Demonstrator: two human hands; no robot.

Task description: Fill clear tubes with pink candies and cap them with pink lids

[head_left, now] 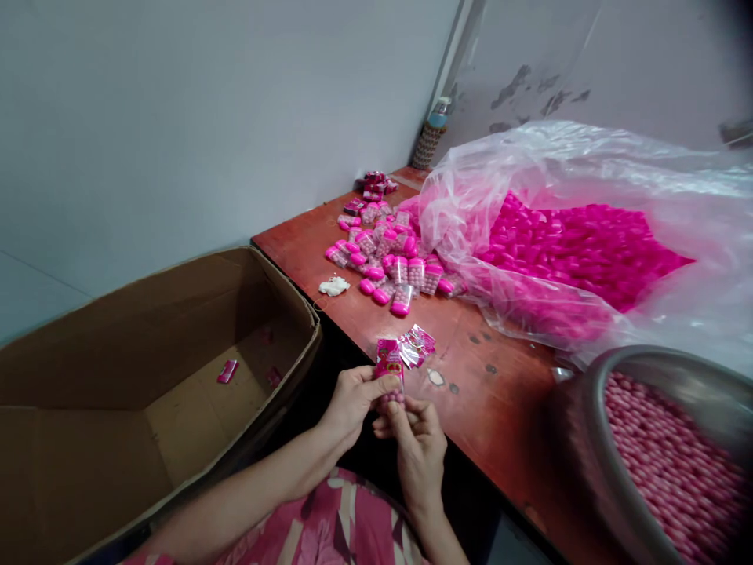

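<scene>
Over the table's front edge, both hands meet at a small candy pack [389, 357] with a printed pink wrapper and round pink candies showing at its lower end. My left hand [351, 404] is closed on its side, thumb across the front. My right hand [419, 443] pinches the lower end between thumb and fingers; some fingertips are hidden behind it. Just beyond lie flat shiny pink wrappers [417, 346]. Farther back is a pile of clear candy-filled containers with pink caps [401, 271].
An open cardboard box [88, 439] at left holds a few wrapped packs [227, 371]. A clear plastic bag [464, 204] of pink caps [576, 243] covers the right back. A grey tub [605, 447] of pink candies [671, 463] stands right. White tissue [334, 286] and a bottle [432, 133] are on the table.
</scene>
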